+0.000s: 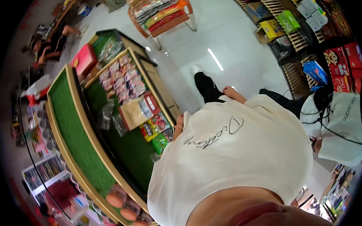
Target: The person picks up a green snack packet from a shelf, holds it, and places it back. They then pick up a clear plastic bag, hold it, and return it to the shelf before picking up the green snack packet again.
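My left hand (180, 121) hangs beside the wooden edge of a display stand (161, 89). My white shirt partly covers it, and its fingers are too small to make out. On the stand's green lining, near that hand, lie a yellow and red snack packet (149, 129), a green packet (159, 143) and an open cardboard box (134, 114). Farther up are many small pink-wrapped packets (124, 77). In front of my body, above the floor, is my right hand (229, 91). Its fingers are curled in, and no object shows in them.
A chair (168, 29) piled with packaged goods stands ahead on the shiny tiled floor (187, 53). Slatted shelves (294, 39) with boxes line the right side. Another person in a white shirt (337, 125) is close on my right. Jars with reddish lids (128, 214) stand at lower left.
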Action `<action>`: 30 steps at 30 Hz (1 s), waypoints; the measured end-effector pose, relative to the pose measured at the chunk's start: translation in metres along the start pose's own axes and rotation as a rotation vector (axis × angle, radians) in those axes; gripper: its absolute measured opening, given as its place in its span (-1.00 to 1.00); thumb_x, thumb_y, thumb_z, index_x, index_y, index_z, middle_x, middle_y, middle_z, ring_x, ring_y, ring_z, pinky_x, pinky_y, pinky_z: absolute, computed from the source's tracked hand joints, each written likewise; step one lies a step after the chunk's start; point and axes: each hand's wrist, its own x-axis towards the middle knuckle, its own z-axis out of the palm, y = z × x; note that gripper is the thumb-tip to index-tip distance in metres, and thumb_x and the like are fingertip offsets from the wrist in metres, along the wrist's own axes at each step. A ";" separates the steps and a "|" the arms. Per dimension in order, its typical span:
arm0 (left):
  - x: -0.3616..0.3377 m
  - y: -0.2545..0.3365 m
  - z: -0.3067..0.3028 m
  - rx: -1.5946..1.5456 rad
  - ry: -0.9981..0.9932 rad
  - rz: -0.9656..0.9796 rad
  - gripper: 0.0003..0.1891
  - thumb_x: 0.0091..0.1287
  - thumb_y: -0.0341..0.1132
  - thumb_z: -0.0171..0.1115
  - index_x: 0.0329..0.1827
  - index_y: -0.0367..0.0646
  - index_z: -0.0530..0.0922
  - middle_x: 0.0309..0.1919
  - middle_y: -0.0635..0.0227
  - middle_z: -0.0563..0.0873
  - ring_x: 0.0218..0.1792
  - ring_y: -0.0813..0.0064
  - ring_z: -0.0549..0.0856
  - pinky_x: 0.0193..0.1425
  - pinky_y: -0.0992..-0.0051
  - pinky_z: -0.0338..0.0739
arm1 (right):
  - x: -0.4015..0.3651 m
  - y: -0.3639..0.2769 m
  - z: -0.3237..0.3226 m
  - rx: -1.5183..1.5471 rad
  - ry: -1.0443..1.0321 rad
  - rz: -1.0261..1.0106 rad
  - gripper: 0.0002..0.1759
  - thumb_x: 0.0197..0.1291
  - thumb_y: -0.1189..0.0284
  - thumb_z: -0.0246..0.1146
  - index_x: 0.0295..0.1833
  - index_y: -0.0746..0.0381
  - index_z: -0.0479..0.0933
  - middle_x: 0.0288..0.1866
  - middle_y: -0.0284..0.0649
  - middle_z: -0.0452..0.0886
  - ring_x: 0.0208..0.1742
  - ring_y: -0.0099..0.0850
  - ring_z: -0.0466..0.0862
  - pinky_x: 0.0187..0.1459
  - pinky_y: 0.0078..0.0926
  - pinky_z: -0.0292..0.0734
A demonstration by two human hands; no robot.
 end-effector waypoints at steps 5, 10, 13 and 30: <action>0.048 0.003 -0.032 0.094 -0.029 -0.168 -0.66 0.15 -0.20 0.02 -0.24 -0.35 0.54 -0.35 0.06 0.62 -0.31 0.24 0.61 -0.23 0.42 0.46 | 0.067 -0.031 -0.044 -0.145 -0.005 0.063 -0.64 -0.07 0.22 0.13 -0.23 0.26 0.54 -0.28 -0.08 0.60 -0.24 -0.23 0.58 -0.20 -0.39 0.46; 0.123 0.051 -0.080 -0.418 0.131 -0.439 -0.66 0.17 -0.19 -0.02 -0.28 -0.33 0.55 -0.40 0.10 0.62 -0.37 0.29 0.61 -0.30 0.44 0.47 | 0.165 -0.074 -0.078 -0.231 -0.032 -0.013 -0.64 -0.04 0.18 0.11 -0.28 0.25 0.54 -0.33 -0.09 0.60 -0.28 -0.25 0.59 -0.23 -0.39 0.47; 0.178 0.135 -0.132 -0.269 0.023 -0.451 -0.68 0.17 -0.22 -0.08 -0.33 -0.31 0.55 -0.40 0.09 0.62 -0.38 0.25 0.61 -0.32 0.39 0.47 | 0.237 -0.126 -0.112 -0.245 -0.045 -0.060 -0.65 -0.02 0.17 0.10 -0.31 0.25 0.54 -0.39 -0.11 0.60 -0.34 -0.28 0.60 -0.27 -0.40 0.47; 0.334 0.333 -0.301 0.687 0.483 0.627 -0.86 0.01 -0.29 0.06 -0.44 -0.13 0.52 -0.56 0.20 0.60 -0.44 0.22 0.59 -0.36 0.30 0.41 | 0.201 -0.583 -0.014 0.303 -0.721 -0.821 -0.72 0.20 0.29 -0.01 0.00 0.10 0.42 -0.27 -0.28 0.48 -0.23 -0.45 0.44 -0.14 -0.58 0.29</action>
